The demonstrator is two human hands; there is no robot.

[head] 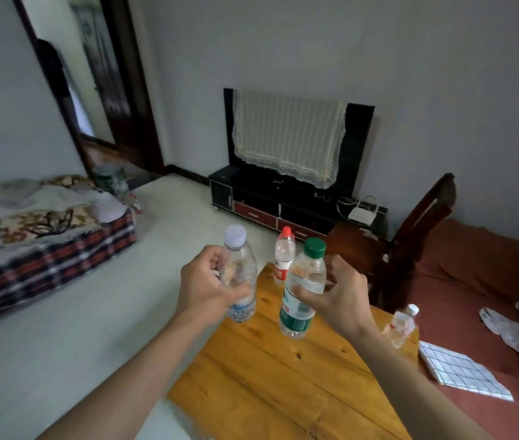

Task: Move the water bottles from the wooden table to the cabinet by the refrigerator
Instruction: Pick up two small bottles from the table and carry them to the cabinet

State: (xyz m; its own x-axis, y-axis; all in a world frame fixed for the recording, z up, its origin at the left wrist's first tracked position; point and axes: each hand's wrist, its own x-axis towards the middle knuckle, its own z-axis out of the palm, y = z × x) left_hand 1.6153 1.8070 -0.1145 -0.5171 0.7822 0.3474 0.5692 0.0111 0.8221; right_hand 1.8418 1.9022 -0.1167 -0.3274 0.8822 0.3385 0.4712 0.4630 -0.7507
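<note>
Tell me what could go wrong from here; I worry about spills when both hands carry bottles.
The right hand pinches the green-cap bottle high on its body, so it might slip. The left hand grips the white-cap bottle more fully. With both hands full, an arm could knock the small bottle near the table's right edge, or the red-cap bottle at its far end.

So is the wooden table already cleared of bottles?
No, a red-capped clear plastic bottle and a white-capped clear bottle still stand on the orange wooden table.
</note>
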